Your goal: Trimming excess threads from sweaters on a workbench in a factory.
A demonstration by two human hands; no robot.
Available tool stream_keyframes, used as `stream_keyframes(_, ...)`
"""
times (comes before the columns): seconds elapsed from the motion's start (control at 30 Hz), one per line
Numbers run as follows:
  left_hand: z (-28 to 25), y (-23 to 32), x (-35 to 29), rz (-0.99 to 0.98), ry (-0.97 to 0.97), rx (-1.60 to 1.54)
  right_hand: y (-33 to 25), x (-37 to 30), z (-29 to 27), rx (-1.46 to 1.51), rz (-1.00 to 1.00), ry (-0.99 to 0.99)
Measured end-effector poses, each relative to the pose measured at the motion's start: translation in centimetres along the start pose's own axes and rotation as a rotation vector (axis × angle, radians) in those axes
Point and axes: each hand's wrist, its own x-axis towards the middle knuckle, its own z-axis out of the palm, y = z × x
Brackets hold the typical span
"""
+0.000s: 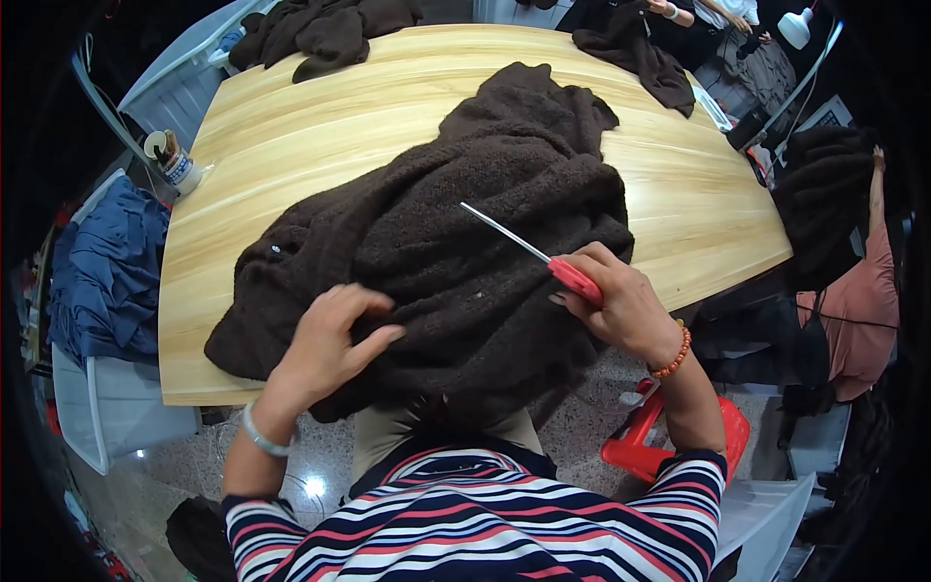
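Note:
A dark brown fleecy garment (456,223) lies bunched across the near middle of the wooden table, and part of it hangs over the near edge toward my lap. My right hand (616,301) is closed around a red-handled tool (574,278) with a long, slim metal shaft. Its tip points up and left, over the fleece; the exact kind is unclear. At the garment's near left part is my left hand (341,335), thumb and fingers apart, holding nothing. A small pale spot (275,249) shows on the garment's left side.
The wooden table (679,184) carries brown fleece (335,29) at its far left and another piece (645,63) at its far right, near other people. A cup of tools (173,160) stands at the left edge. Blue cloth (112,267) fills a left bin; a red stool (640,436) is lower right.

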Motion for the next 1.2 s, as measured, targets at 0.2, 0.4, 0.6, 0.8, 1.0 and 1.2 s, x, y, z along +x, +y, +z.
stream_keyframes(0.2, 5.9, 3.3, 5.7, -0.112, -0.143, -0.143, -1.6, -2.8, -1.6, -0.044, 0.023, -0.012)
stream_keyframes(0.4, 7.9, 1.0, 6.3, -0.302, -0.237, -0.46, -1.9, -6.0, -2.6, -0.054, 0.063, -0.074)
stream_keyframes(0.6, 9.8, -0.1, 5.5, -0.259, -0.134, -0.658, -3.0, -7.2, -2.7, -0.215, 0.131, -0.339)
stream_keyframes(0.8, 9.8, -1.6, 5.0, -0.279, -0.071, -0.998, -4.1, -7.5, -2.7, -0.275, 0.161, -0.413)
stream_keyframes(1.0, 10.0, -1.9, 4.2, -0.306, -0.085, -1.146, -5.2, -6.6, -1.5, -0.2, 0.068, -0.476)
stream_keyframes(1.2, 8.7, -2.2, 2.8, -0.454, -0.081, -1.262, -4.8, -6.4, -1.4, -0.208, 0.135, -0.363)
